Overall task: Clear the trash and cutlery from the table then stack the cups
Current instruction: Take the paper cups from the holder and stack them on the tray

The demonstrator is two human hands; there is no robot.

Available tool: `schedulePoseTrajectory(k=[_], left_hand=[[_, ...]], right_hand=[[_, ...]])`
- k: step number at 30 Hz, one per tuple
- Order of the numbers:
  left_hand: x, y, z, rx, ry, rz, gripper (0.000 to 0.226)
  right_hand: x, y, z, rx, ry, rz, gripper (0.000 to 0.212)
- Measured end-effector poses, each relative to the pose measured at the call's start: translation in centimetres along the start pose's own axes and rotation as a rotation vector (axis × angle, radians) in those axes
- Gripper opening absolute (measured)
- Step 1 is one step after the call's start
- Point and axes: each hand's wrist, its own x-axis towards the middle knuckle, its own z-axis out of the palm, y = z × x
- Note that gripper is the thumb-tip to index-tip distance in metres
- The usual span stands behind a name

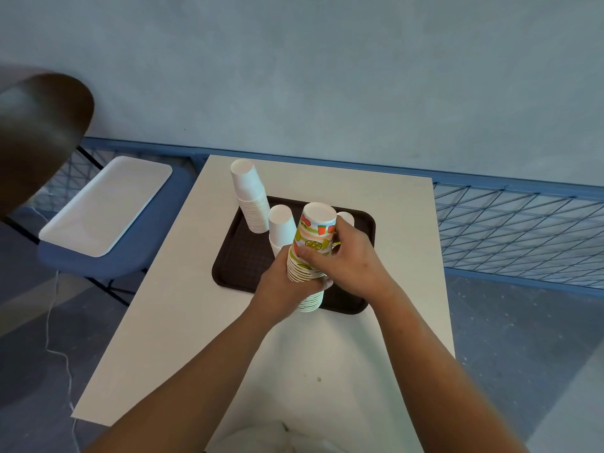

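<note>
Patterned cup stack (315,233), inverted, on the near part of the brown tray (242,256) on the white table (183,322); the right hand (353,259) grasps its upper cups and the left hand (284,286) grips its lower part. A shorter white stack (281,223) stands just left of it, a tall white stack (250,197) at the tray's far left corner.

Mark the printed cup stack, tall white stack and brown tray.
printed cup stack (315,233), head view, top cup's side
tall white stack (250,197), head view, middle
brown tray (238,263), head view, bare left floor
</note>
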Motion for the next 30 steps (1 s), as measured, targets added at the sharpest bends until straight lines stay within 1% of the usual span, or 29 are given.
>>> schedulePoseTrajectory(k=[4,7,9,12,17,21,22,25,28,30], left_hand=[[-0.4,0.1,-0.1,0.022,0.006,-0.003,0.074],[-0.5,0.0,-0.1,0.023,0.013,-0.002,0.075],[-0.6,0.2,-0.2,0.032,0.019,-0.015,0.069],[-0.7,0.5,-0.2,0.028,0.022,-0.019,0.064],[-0.4,0.7,-0.3,0.054,0.024,-0.038,0.071],[-0.1,0.7,-0.3,0.086,0.028,-0.065,0.077],[0.0,0.6,-0.3,0.095,0.025,-0.075,0.078],[0.2,0.5,-0.4,0.080,0.021,-0.068,0.071],[0.5,0.2,-0.4,0.060,0.015,-0.065,0.070],[0.8,0.0,-0.4,0.038,0.004,-0.062,0.071]], right_hand=[[-0.2,-0.4,-0.4,0.017,-0.027,-0.022,0.060],[-0.3,-0.6,-0.5,0.023,-0.024,-0.029,0.055],[-0.2,-0.7,-0.6,0.019,-0.011,-0.034,0.051],[0.0,-0.9,-0.6,0.008,0.010,-0.036,0.054],[0.2,-1.2,-0.9,0.010,0.029,-0.028,0.051],[0.7,-1.4,-1.3,0.039,0.079,-0.012,0.050],[0.8,-1.4,-1.4,0.055,0.090,-0.005,0.052],[1.1,-1.3,-1.9,0.140,0.153,0.021,0.054],[1.7,-1.0,-2.5,0.266,0.226,0.068,0.046],[2.3,-0.4,-2.6,0.439,0.252,0.115,0.039]])
